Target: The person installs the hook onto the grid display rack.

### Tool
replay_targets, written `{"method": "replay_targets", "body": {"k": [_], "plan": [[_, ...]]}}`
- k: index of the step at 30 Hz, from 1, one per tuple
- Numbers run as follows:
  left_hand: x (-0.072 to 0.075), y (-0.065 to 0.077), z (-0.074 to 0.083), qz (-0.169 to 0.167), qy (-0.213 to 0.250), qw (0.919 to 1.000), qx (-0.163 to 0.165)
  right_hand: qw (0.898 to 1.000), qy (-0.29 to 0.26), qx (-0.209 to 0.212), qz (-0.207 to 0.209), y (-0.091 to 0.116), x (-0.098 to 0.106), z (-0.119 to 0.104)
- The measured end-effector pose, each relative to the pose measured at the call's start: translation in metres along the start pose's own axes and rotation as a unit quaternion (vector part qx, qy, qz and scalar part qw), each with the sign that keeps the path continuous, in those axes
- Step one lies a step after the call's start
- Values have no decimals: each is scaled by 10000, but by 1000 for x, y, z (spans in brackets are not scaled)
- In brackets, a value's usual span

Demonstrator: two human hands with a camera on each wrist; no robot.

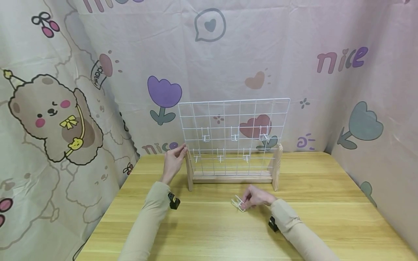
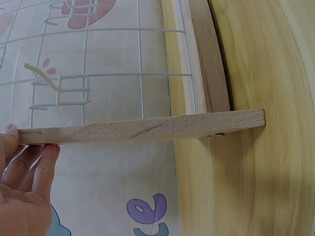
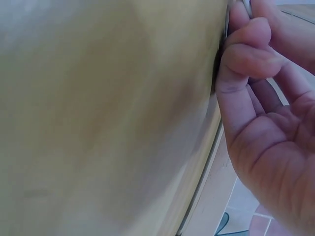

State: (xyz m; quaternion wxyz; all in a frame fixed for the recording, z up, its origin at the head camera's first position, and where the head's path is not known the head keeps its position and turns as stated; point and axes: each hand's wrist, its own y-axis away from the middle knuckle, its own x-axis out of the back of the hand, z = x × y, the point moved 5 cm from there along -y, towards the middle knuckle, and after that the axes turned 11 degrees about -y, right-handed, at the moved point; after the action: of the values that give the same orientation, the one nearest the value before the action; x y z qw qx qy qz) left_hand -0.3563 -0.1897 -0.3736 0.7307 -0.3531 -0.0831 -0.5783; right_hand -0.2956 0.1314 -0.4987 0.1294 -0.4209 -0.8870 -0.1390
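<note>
A white wire grid rack [image 1: 233,100] with wooden feet stands on the table. My left hand [image 1: 173,163] holds the rack's left wooden side post [image 2: 147,128] near its upper end, thumb on one face and fingers on the other. Low over the table in front of the rack, my right hand [image 1: 258,197] pinches a white wire hook [image 1: 242,210]. In the right wrist view the curled fingers [image 3: 251,61] hide most of that hook. Three white hooks hang in an upper row, among them one at the middle [image 1: 234,137]; three more hang in a lower row.
The wood-grain table [image 1: 209,232] extends in front of the rack and to both sides. A wooden crossbar [image 1: 232,179] joins the rack's two posts at the bottom. A printed curtain [image 1: 130,47] hangs behind the table and along its left and right sides.
</note>
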Motion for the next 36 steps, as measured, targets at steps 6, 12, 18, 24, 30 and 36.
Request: {"method": "replay_targets", "body": {"k": [6,12,18,24,30,36], "plan": [[0,0,0,1,8,10000,25,9996,-227,78,-137,6,2,0],[0,0,-2,-27,16,10000,60,9991,-398,116,-91,13,9,5],[0,0,-1,-40,-31,10000,61,9972,-713,188,124,20,22,9],[0,-1,-1,-43,-11,10000,69,9912,-1289,90,271,24,30,13],[0,-1,-1,-34,-64,10000,51,9798,-1935,-117,496,27,36,16],[0,-1,-1,-64,-60,9999,81,9734,-2105,-50,899,29,43,19]]}}
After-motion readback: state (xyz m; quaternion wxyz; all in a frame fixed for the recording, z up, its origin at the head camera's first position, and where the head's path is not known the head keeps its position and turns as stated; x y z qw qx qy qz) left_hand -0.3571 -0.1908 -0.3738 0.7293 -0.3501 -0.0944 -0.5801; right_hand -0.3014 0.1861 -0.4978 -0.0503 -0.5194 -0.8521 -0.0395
